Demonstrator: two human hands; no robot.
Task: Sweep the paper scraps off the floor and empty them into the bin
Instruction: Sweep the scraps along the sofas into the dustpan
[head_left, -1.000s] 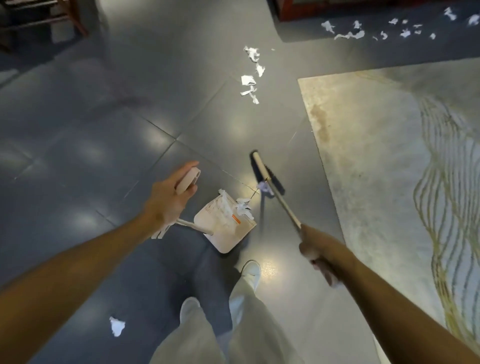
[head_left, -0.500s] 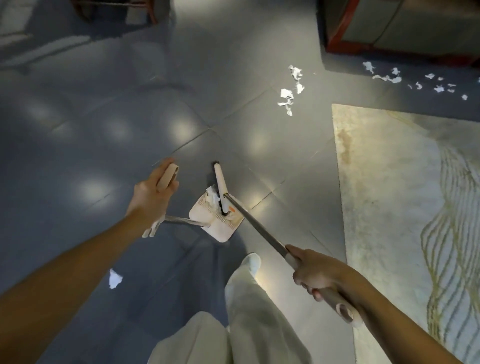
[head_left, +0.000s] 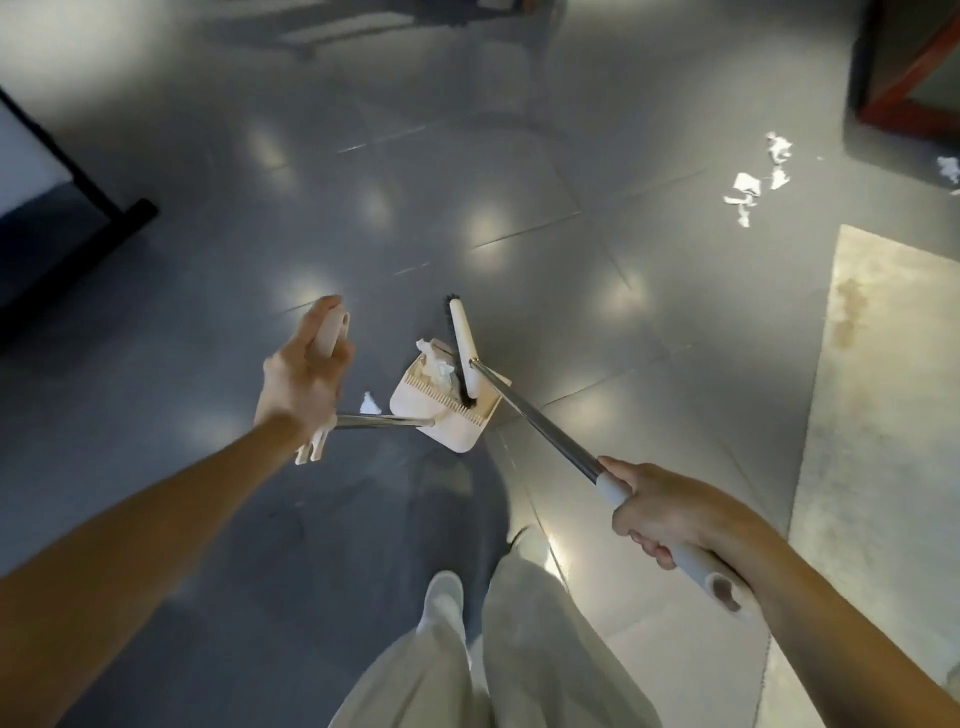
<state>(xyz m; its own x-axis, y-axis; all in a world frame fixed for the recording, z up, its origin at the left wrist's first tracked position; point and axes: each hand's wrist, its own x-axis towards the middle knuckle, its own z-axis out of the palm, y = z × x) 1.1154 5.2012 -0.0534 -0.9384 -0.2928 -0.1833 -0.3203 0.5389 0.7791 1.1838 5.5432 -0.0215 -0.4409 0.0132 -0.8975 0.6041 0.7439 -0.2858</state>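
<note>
the left hand (head_left: 304, 384) curls its fingers round the cream grip of the dustpan (head_left: 441, 418). the pan's metal shaft runs from under this hand off to its right. the pan itself sits between the two hands, ahead of the right one. whether it rests on the floor (head_left: 519, 249) or hangs just above it, i cannot tell.

the right hand (head_left: 660, 512) wraps tight round the grey grip of the broom (head_left: 535, 421). its shaft slants away from this hand, forward and toward the left hand. the brush head (head_left: 461, 343) lies across the far side of the pan, with dark bristles along its left edge and its near end on the pan's comb.

crumpled scraps (head_left: 434, 366) lie in the pan, pressed against the bristles. a loose scrap (head_left: 370, 402) lies on the floor just right of the left hand, between it and the pan. more far scraps (head_left: 750, 189) lie well ahead of the right hand, near a red-framed cabinet (head_left: 904, 98).

a pale rug (head_left: 883, 395) spreads to the right of the right hand. a black stand (head_left: 83, 179) is well to the left of the left hand. below and between the hands are pale trousers (head_left: 519, 649) and a white shoe (head_left: 441, 592).
</note>
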